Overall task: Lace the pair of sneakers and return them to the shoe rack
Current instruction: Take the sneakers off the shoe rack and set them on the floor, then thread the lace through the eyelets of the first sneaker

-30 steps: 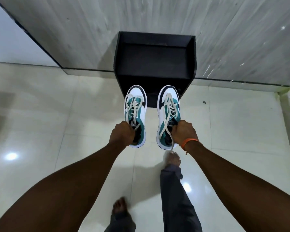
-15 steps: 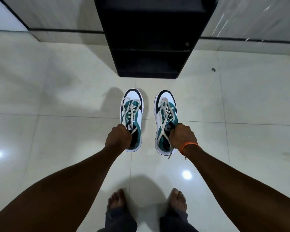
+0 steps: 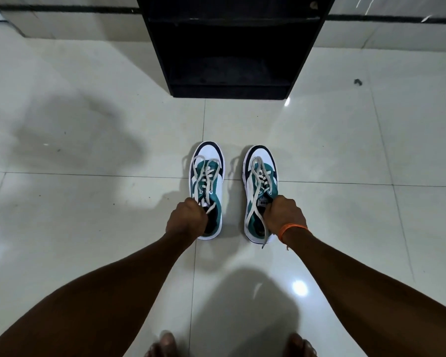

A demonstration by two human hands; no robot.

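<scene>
- Compared with half a second ago, both sneakers sit lower in the view and further from the black wooden shoe rack [image 3: 232,47], and the person's bare toes [image 3: 165,343] have slid down to the bottom edge.
- Left hand [image 3: 187,219] is closed in a fist on the heel collar of the left white, teal and navy sneaker [image 3: 208,176].
- Right hand [image 3: 283,215] is likewise clamped shut on the collar of the right white, teal and navy sneaker [image 3: 259,191]; an orange thread band [image 3: 291,229] circles that wrist.
- Both shoes are side by side, apart from each other, toes pointing towards the rack.
- Shadows lie close beside each shoe on the glossy pale tiled floor [image 3: 88,228]; whether the soles touch the tiles or hang just above them cannot be told.
- Grey-white flat laces [image 3: 255,186] are threaded through the eyelets of both shoes, with loose loops lying over the tongues; one end trails down past the heel of the right shoe.
- Rack stands open-fronted against the wall, its dark shelves in shadow, well ahead of the shoes.
</scene>
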